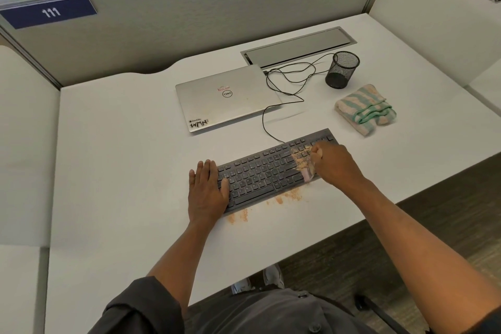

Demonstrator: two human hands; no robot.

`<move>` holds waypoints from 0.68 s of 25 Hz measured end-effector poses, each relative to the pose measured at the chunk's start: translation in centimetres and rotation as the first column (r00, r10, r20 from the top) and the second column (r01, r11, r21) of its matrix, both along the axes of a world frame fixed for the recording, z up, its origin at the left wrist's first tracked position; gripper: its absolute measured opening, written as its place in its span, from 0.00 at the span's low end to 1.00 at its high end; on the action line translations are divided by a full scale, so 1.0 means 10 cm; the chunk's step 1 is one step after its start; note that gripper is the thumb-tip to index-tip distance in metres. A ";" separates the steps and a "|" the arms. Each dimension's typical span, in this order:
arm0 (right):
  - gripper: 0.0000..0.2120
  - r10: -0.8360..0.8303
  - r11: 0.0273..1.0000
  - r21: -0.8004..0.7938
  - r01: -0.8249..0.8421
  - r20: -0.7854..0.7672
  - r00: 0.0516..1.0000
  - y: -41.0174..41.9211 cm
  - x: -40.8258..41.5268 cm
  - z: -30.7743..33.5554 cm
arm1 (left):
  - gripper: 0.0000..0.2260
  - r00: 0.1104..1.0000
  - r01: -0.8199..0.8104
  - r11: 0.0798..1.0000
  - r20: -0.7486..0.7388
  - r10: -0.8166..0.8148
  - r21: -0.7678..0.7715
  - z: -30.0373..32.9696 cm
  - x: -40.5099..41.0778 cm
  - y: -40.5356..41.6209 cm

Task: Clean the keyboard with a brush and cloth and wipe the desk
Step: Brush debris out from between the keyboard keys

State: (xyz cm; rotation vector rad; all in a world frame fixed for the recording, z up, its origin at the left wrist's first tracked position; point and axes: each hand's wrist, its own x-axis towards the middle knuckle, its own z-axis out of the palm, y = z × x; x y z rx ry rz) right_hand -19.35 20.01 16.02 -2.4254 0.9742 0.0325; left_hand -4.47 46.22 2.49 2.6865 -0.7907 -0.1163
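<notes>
**Other things in the cubicle**

Closed silver laptop (227,99) with stickers on the lid, lying flat. To its right, black mesh cup (342,70), upright, near the looped black cable (291,81). Behind both, long metal hatch (298,47) set in the surface. Grey partition (217,22) at the back, carrying blue sign (50,11) marked 111. Below, two pale shoes (260,280) on dark floor (433,211).

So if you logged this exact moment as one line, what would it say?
step: brushing keyboard | right hand: grips blurred brush | left hand: flat on keyboard's left end | crumbs: on desk | cloth: untouched
</notes>
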 end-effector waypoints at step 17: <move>0.03 0.246 0.889 0.309 -0.338 0.298 0.922 0.80 0.54 -0.11 | 0.25 1.000 -0.002 1.000 -0.006 0.002 -0.017 -0.02 0.02 0.01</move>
